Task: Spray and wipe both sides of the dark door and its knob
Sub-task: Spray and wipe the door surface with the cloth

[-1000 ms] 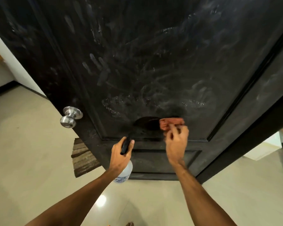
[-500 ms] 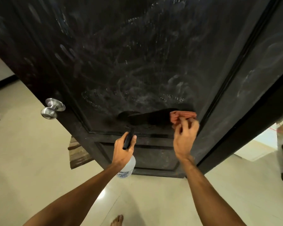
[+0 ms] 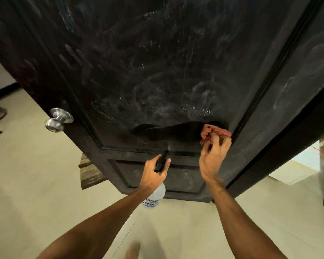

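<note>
The dark door (image 3: 157, 62) fills the view, its panel streaked with whitish smears. A darker wiped band runs across the panel's lower part. My right hand (image 3: 212, 159) presses a crumpled reddish cloth (image 3: 211, 132) against the panel at that band's right end, near the panel's right moulding. My left hand (image 3: 153, 172) grips a clear spray bottle (image 3: 155, 197) by its black trigger head, which points at the door just below the band. The silver knob (image 3: 57, 119) sticks out from the door's left edge, well left of both hands.
A brown striped mat (image 3: 88, 172) lies on the pale tiled floor behind the door's left bottom corner. The black door frame (image 3: 288, 146) runs along the right. My bare foot (image 3: 133, 250) shows at the bottom edge. A person's shoes stand at far right.
My right hand has slid the cloth rightward along the lower panel, lengthening the dark wiped band. The left hand stays low with the bottle.
</note>
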Tool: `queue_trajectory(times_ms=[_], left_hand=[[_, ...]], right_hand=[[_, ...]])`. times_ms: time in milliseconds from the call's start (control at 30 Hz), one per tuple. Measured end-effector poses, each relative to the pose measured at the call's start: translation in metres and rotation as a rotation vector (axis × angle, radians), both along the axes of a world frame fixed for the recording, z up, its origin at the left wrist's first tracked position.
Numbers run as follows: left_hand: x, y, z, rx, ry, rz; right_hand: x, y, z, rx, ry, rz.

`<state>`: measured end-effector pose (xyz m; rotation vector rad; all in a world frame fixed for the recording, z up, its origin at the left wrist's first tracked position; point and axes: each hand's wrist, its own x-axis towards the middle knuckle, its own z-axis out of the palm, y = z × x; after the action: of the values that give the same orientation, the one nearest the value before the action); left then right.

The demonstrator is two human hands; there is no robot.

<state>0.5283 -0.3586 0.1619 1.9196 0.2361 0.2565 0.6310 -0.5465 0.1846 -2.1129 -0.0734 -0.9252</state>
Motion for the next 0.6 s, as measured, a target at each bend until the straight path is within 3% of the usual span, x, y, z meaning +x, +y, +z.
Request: queue_trajectory(times_ms=[200,367,533,600], left_hand=[[-0.01,0.047,0.003,0.002,-0.012,0.138],[-0.02,0.103,0.004,0.013,-0.04,0.205],[-0.023,0.148,-0.011,0.051,-0.053,0.281],[-0.03,0.175,-0.026,0.041,-0.046,0.286]], right_hand=[[-0.013,0.071,-0.039,-0.336,0.178,0.392],[-0.01,0.112,-0.012,-0.19,-0.06,0.255],[-0.019,0.173,-0.038,-0.455,-0.086,0.43],[-0.025,0.2,-0.047,-0.456,-0.078,0.463]])
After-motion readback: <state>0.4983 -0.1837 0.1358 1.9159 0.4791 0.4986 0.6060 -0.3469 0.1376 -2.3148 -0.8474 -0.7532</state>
